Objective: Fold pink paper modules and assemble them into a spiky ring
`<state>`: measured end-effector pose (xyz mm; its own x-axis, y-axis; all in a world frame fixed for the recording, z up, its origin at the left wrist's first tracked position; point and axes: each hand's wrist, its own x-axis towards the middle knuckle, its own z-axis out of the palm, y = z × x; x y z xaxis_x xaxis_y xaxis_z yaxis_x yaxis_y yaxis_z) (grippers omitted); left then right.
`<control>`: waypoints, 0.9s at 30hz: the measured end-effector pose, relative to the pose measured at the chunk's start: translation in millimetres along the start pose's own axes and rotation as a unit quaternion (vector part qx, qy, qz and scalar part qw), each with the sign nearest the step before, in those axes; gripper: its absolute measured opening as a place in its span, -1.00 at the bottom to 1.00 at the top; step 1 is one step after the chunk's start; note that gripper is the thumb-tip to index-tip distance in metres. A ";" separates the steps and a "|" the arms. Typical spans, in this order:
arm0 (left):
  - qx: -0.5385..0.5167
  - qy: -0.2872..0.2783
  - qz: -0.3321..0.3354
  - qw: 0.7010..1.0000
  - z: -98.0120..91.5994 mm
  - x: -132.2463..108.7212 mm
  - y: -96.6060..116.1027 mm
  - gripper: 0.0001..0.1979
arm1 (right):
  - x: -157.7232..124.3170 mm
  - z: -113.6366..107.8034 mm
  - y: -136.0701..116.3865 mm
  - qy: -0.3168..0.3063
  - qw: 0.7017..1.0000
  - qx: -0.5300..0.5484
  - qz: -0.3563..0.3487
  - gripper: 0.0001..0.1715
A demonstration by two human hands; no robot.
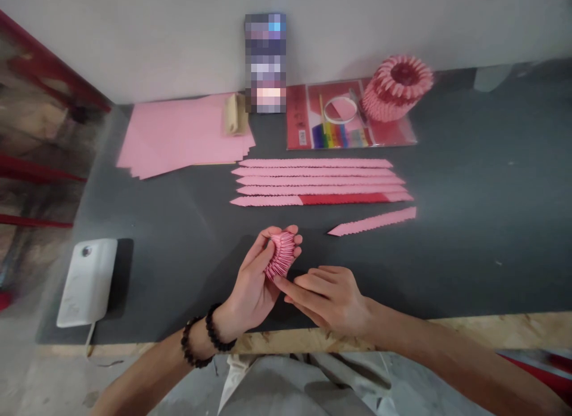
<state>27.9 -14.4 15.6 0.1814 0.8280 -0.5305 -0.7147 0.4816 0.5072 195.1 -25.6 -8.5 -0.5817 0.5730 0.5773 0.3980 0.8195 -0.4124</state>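
My left hand [255, 279] is closed around a small curved ring of folded pink paper pieces [280, 255], held just above the dark table mat [469, 225]. My right hand [328, 294] lies beside it, fingers stretched out, with a fingertip touching the lower edge of the pink piece. Beyond my hands lie several long rows of stacked pink paper units [319, 180]; one row has a red section [344, 198]. A shorter pink row [373, 221] lies apart at an angle to the right.
A stack of pink paper sheets [179, 136] lies at the back left with a small wooden block [236, 113] on it. A finished pink paper cylinder [397, 87] stands on a plastic-wrapped kit [348, 130]. A white power bank [87, 282] sits at the left.
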 end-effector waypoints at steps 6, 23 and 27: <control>-0.009 -0.019 -0.008 1.000 -0.1 -0.7 0.1 -0.86 | 0.4 -1.7 0.6 0.025 1.000 -0.009 -0.001 -0.63; -0.004 -0.028 -0.021 0.999 -2.8 -3.0 1.0 -0.92 | 2.3 -4.2 3.9 0.039 0.999 -0.008 0.002 -0.57; -0.007 -0.033 -0.020 0.999 -2.7 -3.2 1.8 -0.91 | 2.1 -5.2 5.4 0.068 0.998 0.000 0.007 -0.69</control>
<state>24.1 -17.0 16.4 0.2544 0.8256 -0.5037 -0.7151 0.5112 0.4767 199.7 -19.9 -5.9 -0.4755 0.5801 0.6614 0.4055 0.8117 -0.4204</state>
